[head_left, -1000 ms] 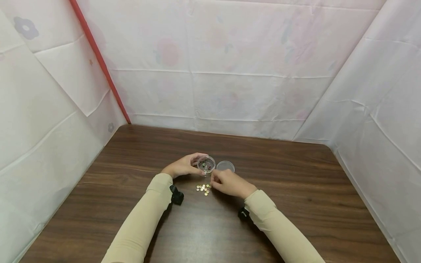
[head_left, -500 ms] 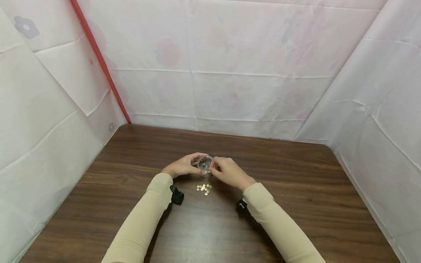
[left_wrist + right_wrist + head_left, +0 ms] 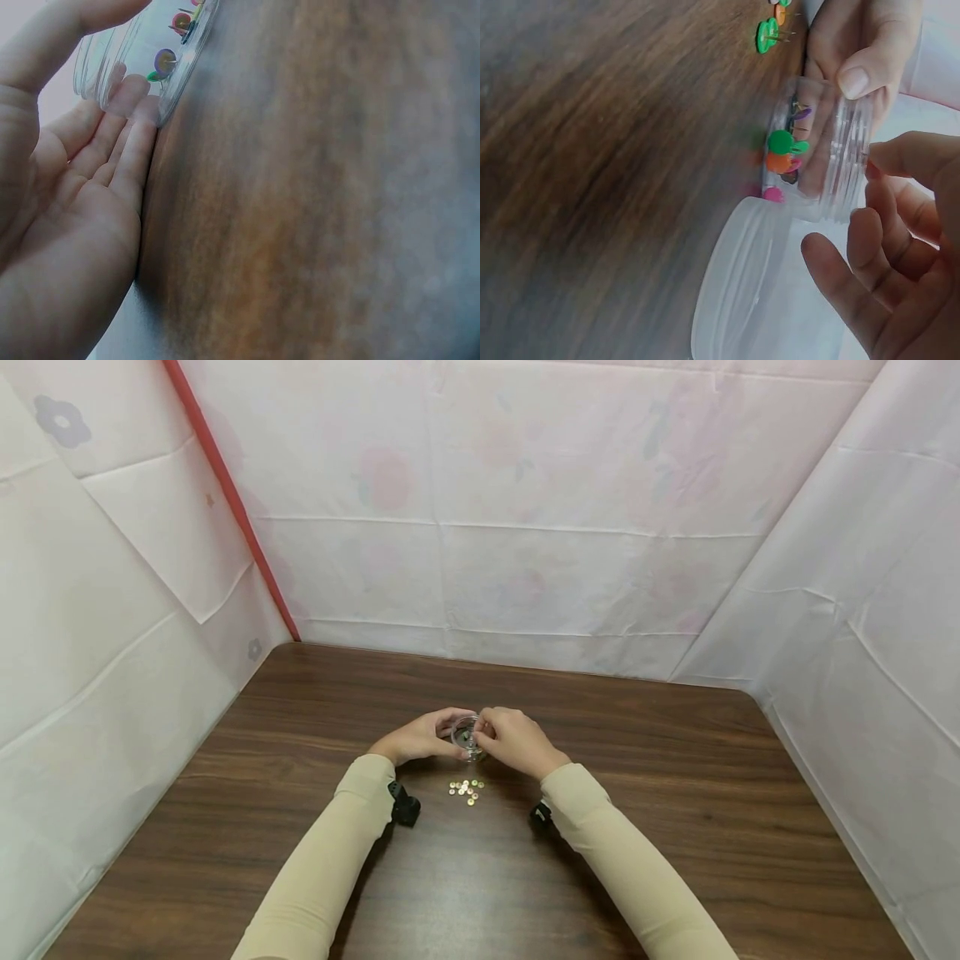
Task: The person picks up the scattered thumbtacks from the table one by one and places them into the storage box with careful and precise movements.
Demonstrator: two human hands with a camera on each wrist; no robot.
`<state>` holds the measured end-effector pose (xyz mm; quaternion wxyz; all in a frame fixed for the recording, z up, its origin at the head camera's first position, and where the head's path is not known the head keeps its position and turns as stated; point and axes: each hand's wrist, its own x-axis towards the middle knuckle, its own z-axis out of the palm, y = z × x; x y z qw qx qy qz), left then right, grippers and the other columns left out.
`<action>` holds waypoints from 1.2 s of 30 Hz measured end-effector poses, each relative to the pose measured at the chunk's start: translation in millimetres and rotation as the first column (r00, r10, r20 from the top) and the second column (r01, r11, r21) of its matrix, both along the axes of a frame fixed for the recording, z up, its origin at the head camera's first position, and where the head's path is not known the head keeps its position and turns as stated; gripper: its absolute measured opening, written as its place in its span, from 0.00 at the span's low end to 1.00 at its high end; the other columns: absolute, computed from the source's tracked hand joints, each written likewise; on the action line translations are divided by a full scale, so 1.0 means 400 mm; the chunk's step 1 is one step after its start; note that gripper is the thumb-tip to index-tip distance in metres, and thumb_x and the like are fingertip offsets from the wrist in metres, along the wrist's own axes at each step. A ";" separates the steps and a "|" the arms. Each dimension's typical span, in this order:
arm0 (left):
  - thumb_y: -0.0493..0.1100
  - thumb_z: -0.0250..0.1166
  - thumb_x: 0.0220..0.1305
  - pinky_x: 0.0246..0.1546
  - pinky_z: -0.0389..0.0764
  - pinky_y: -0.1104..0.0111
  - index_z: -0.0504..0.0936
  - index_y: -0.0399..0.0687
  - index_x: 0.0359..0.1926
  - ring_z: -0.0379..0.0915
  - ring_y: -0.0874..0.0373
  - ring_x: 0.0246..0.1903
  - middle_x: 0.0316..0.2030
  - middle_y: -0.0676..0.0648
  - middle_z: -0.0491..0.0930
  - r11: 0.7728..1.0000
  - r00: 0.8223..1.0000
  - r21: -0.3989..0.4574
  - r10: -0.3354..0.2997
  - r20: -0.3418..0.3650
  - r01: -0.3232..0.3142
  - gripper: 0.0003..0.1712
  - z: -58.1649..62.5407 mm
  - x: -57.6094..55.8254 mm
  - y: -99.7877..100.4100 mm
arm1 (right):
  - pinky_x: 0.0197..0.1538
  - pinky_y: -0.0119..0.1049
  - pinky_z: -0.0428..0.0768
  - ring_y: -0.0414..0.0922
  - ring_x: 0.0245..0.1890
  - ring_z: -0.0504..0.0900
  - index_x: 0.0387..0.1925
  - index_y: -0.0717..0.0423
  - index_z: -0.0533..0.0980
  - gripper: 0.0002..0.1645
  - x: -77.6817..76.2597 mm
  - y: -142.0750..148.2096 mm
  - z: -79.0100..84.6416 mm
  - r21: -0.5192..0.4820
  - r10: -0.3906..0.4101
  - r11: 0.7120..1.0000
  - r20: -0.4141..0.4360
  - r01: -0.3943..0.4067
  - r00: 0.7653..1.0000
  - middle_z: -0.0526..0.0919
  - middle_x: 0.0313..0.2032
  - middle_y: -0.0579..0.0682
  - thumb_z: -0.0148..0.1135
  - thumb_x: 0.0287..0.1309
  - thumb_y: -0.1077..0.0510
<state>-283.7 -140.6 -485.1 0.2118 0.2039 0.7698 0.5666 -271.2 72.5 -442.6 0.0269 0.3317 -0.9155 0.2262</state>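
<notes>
A clear round jar [image 3: 467, 745] stands on the table. My left hand [image 3: 422, 737] holds it, thumb and fingers curled round its side. Several coloured thumbtacks [image 3: 780, 142] lie inside, green, orange, pink and purple. At the jar's mouth is my right hand [image 3: 513, 741]; its thumb and forefinger meet at the rim, pinching what looks like a thumbtack, mostly hidden by the fingertips. The other fingers of the right hand [image 3: 907, 240] are loosely bent. A loose group of gold-looking thumbtacks [image 3: 463, 788] lies on the table in front of the jar.
A clear lid [image 3: 735, 285] lies right beside the jar in the right wrist view; the right hand hides it in the head view. Dark wood tabletop [image 3: 675, 827] surrounds everything. Pale patterned cloth [image 3: 480, 568] hangs at the back and sides.
My right hand has moved from the loose thumbtacks up to the jar, then a little further over its mouth, covering the lid. The left hand and jar stay put.
</notes>
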 end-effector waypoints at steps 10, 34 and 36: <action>0.46 0.75 0.46 0.65 0.60 0.53 0.65 0.62 0.64 0.60 0.61 0.60 0.63 0.53 0.66 1.000 1.000 -0.017 0.015 0.001 -0.015 0.43 0.004 0.003 0.002 | 0.21 0.30 0.74 0.35 0.21 0.72 0.33 0.44 0.76 0.05 -0.015 -0.011 -0.007 0.038 -0.027 0.999 0.020 0.026 0.999 0.75 0.26 0.40 0.56 0.61 0.51; 0.45 0.74 0.48 0.62 0.65 0.53 0.65 0.61 0.64 0.62 0.62 0.59 0.62 0.54 0.67 1.000 1.000 -0.024 0.012 -0.013 -0.013 0.42 0.002 0.001 0.004 | 0.16 0.32 0.69 0.36 0.14 0.68 0.40 0.44 0.74 0.08 0.010 0.008 -0.012 -0.040 -0.079 0.996 0.024 0.080 0.997 0.73 0.20 0.41 0.54 0.63 0.48; 0.45 0.74 0.48 0.62 0.65 0.53 0.64 0.59 0.65 0.62 0.62 0.58 0.61 0.54 0.67 0.999 1.000 -0.029 0.017 -0.006 -0.017 0.43 0.003 0.003 0.004 | 0.16 0.31 0.69 0.36 0.14 0.68 0.40 0.44 0.74 0.07 0.018 0.013 -0.010 -0.059 -0.063 0.996 0.023 0.065 0.998 0.73 0.19 0.41 0.53 0.64 0.48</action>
